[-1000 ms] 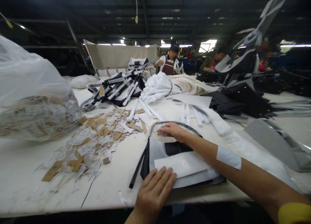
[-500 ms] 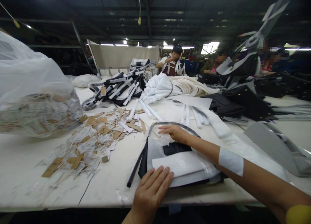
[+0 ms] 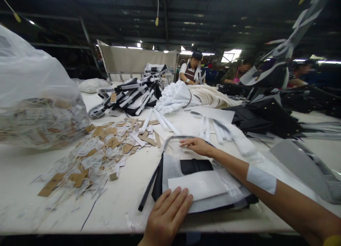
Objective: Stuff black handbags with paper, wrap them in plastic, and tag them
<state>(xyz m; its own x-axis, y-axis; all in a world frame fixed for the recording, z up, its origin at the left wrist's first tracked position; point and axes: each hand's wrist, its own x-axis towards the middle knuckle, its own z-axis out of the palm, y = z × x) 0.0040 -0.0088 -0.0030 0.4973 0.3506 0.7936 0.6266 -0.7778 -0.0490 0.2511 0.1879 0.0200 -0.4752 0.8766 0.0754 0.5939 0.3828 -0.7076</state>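
Note:
A black handbag (image 3: 157, 180) lies flat at the table's front, its face covered by thin white wrapping sheet (image 3: 170, 164). A folded white foam strip (image 3: 197, 185) lies across it, below a black strap tab (image 3: 195, 166). My left hand (image 3: 169, 212) rests flat on the lower left of the wrapping, fingers stretched out. Over the bag's top, inside the arch of the plastic-wrapped handle (image 3: 167, 142), my right hand (image 3: 197, 146) hovers with fingers extended and nothing visible in them. A black strap end (image 3: 145, 196) sticks out at the bag's left side.
Paper tags with strings (image 3: 90, 157) lie in a heap to the left, beside a clear plastic bag (image 3: 39, 107) of more tags. Behind are wrapped bags (image 3: 135, 93), white foam tubes (image 3: 174, 96) and black bag pieces (image 3: 266, 114). A co-worker (image 3: 192, 70) stands across the table.
My right hand has lifted slightly away from the strap tab, which now shows fully. My left hand stays on the wrapping. The co-worker's raised arm has come down.

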